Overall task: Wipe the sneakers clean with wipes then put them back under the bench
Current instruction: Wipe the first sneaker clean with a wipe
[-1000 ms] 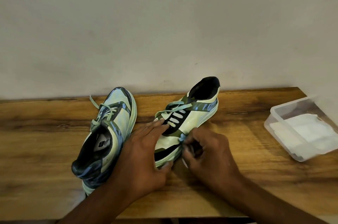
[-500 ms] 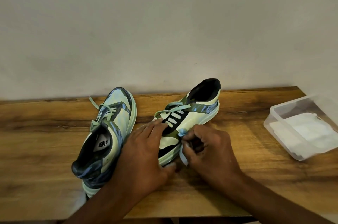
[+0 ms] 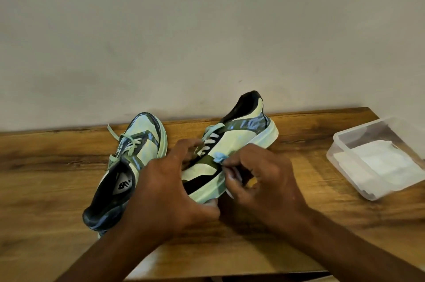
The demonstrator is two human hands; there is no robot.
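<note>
Two hands work: left hand [image 3: 170,192] grips the sneaker [image 3: 230,155], right fingers [image 3: 232,166] pinch the wipe [image 3: 219,157]. Best press firmly, stroking along the side.

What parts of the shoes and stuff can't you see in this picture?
- Head view: the toe of the right sneaker is hidden under the left hand.
- Head view: most of the wipe is balled inside the right hand; only a pale blue tip shows.
- Head view: the plastic container is cut off by the right edge and blurred.
- Head view: under the bench is out of sight.
</note>
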